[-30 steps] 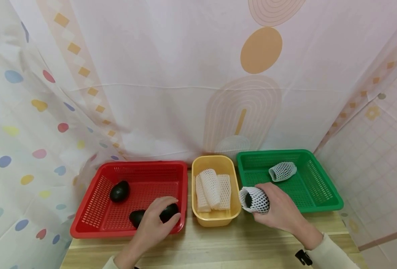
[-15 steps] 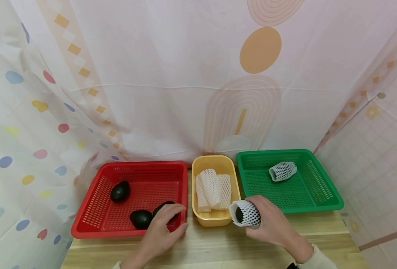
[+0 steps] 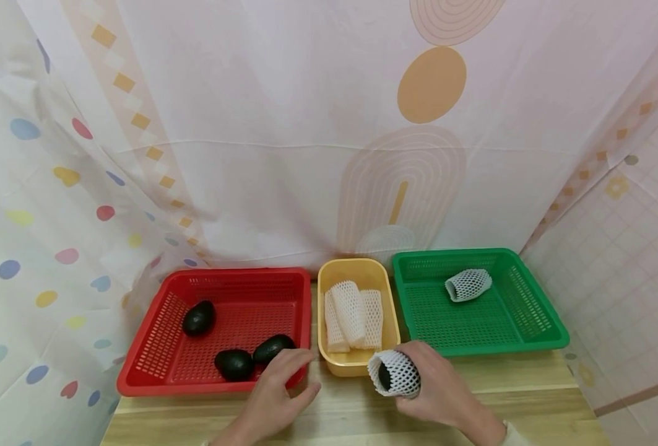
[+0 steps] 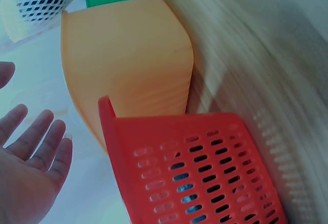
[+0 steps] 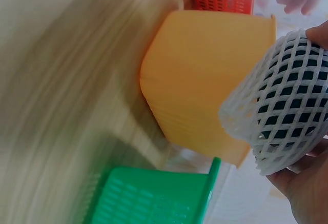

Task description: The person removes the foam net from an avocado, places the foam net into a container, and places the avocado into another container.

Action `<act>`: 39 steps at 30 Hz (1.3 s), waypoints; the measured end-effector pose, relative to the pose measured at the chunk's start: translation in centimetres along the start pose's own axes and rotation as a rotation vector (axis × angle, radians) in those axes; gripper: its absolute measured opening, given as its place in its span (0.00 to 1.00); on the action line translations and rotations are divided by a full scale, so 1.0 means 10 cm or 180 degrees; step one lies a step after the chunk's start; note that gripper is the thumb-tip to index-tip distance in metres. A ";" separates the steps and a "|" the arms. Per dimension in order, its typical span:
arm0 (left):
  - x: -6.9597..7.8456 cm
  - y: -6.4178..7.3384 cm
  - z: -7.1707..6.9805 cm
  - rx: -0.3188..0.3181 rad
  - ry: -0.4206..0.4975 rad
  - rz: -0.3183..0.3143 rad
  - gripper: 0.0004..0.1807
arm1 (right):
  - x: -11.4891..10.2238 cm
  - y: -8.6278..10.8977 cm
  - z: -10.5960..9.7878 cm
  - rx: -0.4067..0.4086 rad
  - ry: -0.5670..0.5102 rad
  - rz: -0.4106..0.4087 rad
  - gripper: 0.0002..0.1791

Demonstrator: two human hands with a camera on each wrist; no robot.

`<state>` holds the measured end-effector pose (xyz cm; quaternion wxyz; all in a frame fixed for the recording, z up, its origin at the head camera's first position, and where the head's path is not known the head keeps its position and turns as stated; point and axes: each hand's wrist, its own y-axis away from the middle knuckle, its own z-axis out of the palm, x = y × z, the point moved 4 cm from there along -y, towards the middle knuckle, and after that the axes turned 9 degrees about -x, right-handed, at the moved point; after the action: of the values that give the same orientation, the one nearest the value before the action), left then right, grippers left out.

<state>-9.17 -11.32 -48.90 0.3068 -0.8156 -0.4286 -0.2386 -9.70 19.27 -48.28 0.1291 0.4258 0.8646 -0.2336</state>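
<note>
My right hand [image 3: 437, 393] grips an avocado [image 5: 292, 103] inside a white foam net sleeve [image 3: 397, 373], in front of the yellow bin [image 3: 356, 370]. The sleeve's open end faces left, and the dark fruit shows through the mesh. My left hand [image 3: 278, 390] holds nothing; its fingers are spread and relaxed at the near right corner of the red basket [image 3: 156, 390]. Close behind its fingers lies one avocado [image 3: 273, 348], with a second avocado [image 3: 234, 364] beside it. A third avocado [image 3: 199, 318] rests farther back in the basket. In the left wrist view the left palm [image 4: 25, 183] shows empty.
Several foam net sleeves [image 3: 351, 313] lie in the yellow bin, between the two baskets. The green basket [image 3: 529, 344] on the right contains one sleeved avocado [image 3: 468, 285]. All three containers stand on a wooden table [image 3: 340, 421], with a patterned curtain [image 3: 284, 198] behind.
My right hand has carried the sleeved avocado left and toward me, away from the green basket. My left hand has come off the avocado in the red basket and moved right and nearer.
</note>
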 end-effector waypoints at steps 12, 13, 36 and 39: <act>0.07 0.08 0.18 0.0051 0.0189 0.0558 0.30 | -0.10 0.08 0.20 -0.0180 0.0020 0.0006 0.46; 0.07 0.09 0.21 0.0036 0.0194 0.0560 0.30 | -0.10 0.09 0.22 -0.0218 0.0007 0.0024 0.46; -0.02 0.21 0.73 -0.0511 0.0364 0.0481 0.23 | -0.07 0.11 0.78 -0.0983 0.0189 0.0576 0.39; -0.06 0.22 0.78 -0.0557 0.0332 0.0441 0.21 | -0.05 0.10 0.85 -0.1067 0.0176 0.0621 0.39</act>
<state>-6.67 -7.12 -55.36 0.2721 -0.8534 -0.3323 -0.2954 -8.43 15.07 -55.64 0.1964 0.4864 0.8492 -0.0609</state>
